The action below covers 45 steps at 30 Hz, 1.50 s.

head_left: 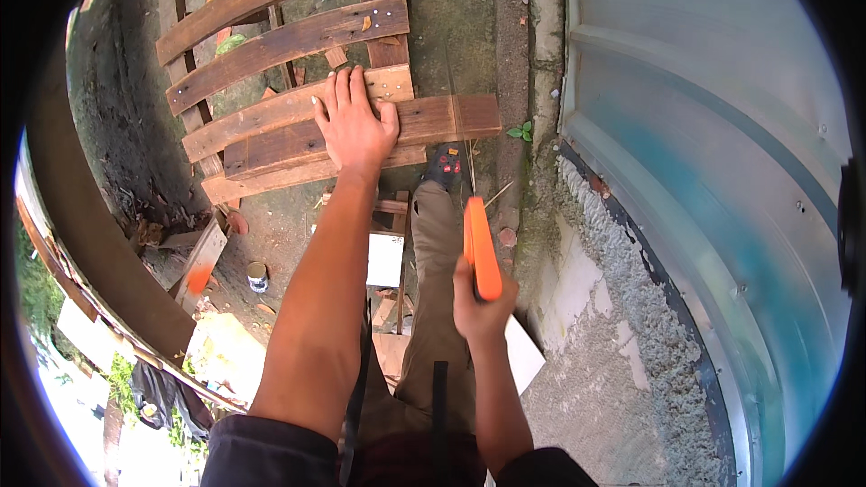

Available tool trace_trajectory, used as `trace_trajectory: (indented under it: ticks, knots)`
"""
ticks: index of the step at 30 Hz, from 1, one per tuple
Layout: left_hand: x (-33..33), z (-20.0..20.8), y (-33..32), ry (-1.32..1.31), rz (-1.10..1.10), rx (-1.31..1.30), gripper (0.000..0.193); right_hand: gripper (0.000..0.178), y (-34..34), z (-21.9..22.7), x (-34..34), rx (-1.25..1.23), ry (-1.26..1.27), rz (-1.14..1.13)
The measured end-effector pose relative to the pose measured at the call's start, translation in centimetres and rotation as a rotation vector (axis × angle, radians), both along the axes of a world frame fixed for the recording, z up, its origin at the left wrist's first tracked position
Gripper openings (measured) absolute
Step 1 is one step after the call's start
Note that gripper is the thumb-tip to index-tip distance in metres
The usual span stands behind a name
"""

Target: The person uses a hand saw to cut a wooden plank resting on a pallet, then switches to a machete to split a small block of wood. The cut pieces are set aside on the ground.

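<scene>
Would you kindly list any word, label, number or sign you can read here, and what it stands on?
No text can be read in this view.
Small can: any print is too small to make out.
Orange saw handle: no legible lettering.

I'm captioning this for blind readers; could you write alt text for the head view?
A person's right hand grips an orange-handled saw set across a wooden board near its right end, while the left hand rests on the board, which lies on a slatted wooden frame. A metal panel stands at the right.
</scene>
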<state>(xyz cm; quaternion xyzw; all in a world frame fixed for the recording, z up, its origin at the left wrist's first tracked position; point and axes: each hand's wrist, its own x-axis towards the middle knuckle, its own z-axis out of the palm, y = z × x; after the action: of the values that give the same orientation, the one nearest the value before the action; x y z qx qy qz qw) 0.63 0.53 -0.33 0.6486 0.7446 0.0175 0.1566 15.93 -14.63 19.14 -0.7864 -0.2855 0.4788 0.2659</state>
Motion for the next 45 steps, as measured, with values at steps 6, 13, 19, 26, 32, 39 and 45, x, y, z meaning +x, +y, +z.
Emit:
trace_trajectory:
  ticks: [6,13,19,26,32,39,45]
  knots:
    - [-0.2,-0.3,-0.2,0.032,-0.015,0.057,0.062,0.025,8.8,-4.5,-0.2,-0.009,0.033,0.011]
    - [-0.3,-0.6,0.1,0.017,0.0,0.026,0.067,0.042,12.5,-3.6,-0.3,0.005,0.203,-0.023]
    - [-0.7,-0.5,-1.5,0.042,-0.05,0.115,0.068,0.031,2.3,-0.3,0.9,-0.158,0.202,-0.067]
    - [-0.2,0.8,-0.1,-0.034,0.061,-0.01,0.061,0.029,-6.1,4.7,0.7,-0.148,0.194,-0.026]
    - [-0.2,-0.1,0.1,0.003,0.01,-0.002,0.061,0.037,-3.9,6.5,0.5,-0.286,0.19,-0.033]
    - [-0.2,-0.1,0.5,-0.034,0.036,-0.008,0.059,0.026,-0.2,3.8,0.7,-0.151,0.212,-0.166]
    - [-0.2,0.4,0.4,-0.001,0.002,-0.094,0.065,0.019,3.4,0.3,-0.6,-0.146,0.053,0.024]
